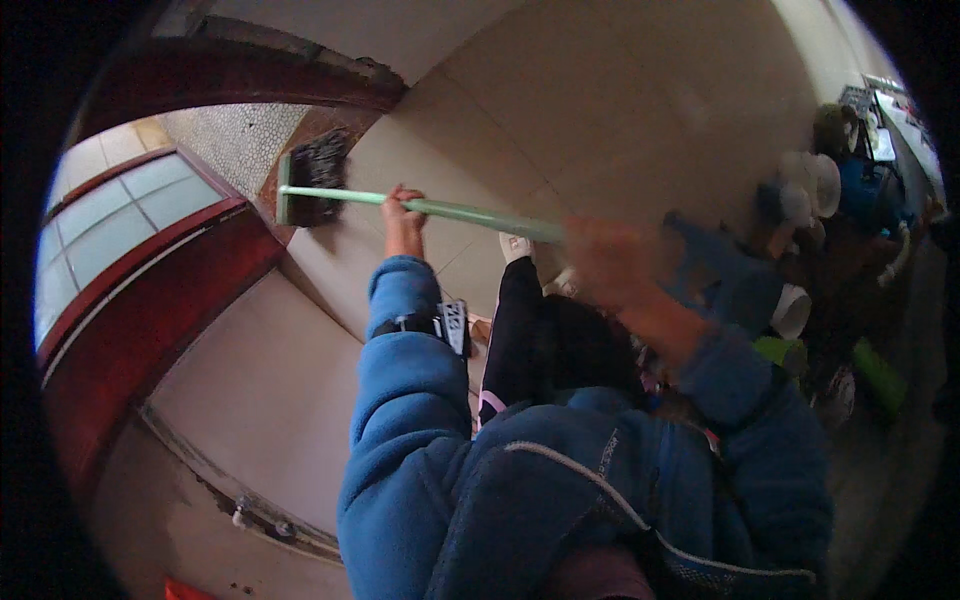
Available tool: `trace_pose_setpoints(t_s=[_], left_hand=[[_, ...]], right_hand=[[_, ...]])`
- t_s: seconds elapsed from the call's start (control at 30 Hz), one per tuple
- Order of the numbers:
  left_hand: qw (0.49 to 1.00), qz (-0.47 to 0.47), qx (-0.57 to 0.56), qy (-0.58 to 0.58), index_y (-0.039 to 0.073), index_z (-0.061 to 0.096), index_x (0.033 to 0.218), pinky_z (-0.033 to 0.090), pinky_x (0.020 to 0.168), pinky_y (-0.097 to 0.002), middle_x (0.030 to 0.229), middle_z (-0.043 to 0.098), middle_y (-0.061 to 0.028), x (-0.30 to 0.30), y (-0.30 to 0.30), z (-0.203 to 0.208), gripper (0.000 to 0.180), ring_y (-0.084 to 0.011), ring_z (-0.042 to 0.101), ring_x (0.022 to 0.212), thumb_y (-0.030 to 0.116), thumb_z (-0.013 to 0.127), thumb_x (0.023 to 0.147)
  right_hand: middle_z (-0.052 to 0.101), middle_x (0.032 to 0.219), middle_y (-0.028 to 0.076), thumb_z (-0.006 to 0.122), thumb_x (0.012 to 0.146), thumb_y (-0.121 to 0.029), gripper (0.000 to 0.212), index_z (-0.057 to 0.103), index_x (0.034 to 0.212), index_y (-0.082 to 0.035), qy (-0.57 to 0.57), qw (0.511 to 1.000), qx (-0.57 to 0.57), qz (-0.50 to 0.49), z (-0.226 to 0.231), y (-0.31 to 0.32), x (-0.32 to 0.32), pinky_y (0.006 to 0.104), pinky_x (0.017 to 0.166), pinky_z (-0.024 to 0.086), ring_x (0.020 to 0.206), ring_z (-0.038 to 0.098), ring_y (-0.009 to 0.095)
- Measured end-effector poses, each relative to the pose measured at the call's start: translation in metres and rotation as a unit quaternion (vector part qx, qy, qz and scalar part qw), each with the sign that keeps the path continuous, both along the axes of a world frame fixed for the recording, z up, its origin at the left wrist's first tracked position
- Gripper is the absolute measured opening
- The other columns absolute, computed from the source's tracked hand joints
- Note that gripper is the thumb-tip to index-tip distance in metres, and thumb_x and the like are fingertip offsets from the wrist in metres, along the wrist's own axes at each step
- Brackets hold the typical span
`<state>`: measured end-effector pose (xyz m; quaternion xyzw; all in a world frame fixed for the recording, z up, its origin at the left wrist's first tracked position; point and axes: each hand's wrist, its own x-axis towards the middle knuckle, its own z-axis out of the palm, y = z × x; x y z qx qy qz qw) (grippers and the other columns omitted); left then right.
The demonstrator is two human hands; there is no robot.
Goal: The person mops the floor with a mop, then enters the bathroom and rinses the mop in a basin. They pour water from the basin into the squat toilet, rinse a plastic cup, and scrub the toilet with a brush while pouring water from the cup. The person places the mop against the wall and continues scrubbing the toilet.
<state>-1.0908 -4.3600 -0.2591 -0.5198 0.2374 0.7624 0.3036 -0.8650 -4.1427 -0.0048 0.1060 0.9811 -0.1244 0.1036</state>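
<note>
Left hand (403, 218) clenched round the pale green broom handle (470, 213); right hand (608, 262), blurred, grips it nearer the body. Dark broom head (318, 178) rests on the tiled floor (560, 110) beside the red doorframe (150, 290)

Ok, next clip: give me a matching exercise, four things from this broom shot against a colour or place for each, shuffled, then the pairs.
Things:
1. broom handle
2. broom head
3. left hand
4. right hand

Colour or place:
A. dark bristles, down on the floor by the red door frame
B. pale green, long and thin
C. blurred, gripping the near end of the handle
D. gripping the handle further along, closer to the bristles, above a blue fleece sleeve

Pairs: 1-B, 2-A, 3-D, 4-C
</note>
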Motion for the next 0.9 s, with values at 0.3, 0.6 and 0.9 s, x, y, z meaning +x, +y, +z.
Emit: trace_pose_setpoints(t_s=[0.3,0.6,0.9], left_hand=[[0.995,-0.056,-0.077,0.003,0.009,0.039,0.063,0.042,0.041,-0.0262,0.053,0.039,-0.0012,0.028,-0.062,0.008,0.020,-0.0135,0.039,0.041,0.007,0.050,0.079],[0.926,-0.305,-0.220,-0.001,0.003,0.046,0.095,0.050,0.064,-0.0410,0.078,0.055,-0.0127,0.157,0.092,0.015,0.015,-0.0268,0.056,0.067,0.014,0.049,0.084],[0.904,-0.404,0.136,0.031,0.003,0.053,0.102,0.048,0.081,-0.0396,0.098,0.057,-0.0128,0.312,0.407,0.175,0.025,-0.0261,0.055,0.091,0.023,0.046,0.090]], right_hand=[[0.062,0.081,0.020,0.057,0.074,-0.007,0.056,0.038,0.127,-0.013,-0.301,0.888,-0.340,-0.070,0.017,-0.047,0.004,0.0478,0.062,0.047,0.075,0.061,0.037],[0.061,0.080,0.019,0.052,0.078,-0.011,0.065,0.027,0.137,-0.023,-0.323,0.923,-0.207,-0.009,0.099,0.094,0.094,0.0451,0.060,0.047,0.072,0.061,0.035],[0.061,0.070,0.015,0.061,0.075,-0.020,0.046,0.052,0.120,-0.014,-0.303,0.947,0.104,0.030,0.295,0.345,0.177,0.0366,0.057,0.050,0.061,0.062,0.026]])
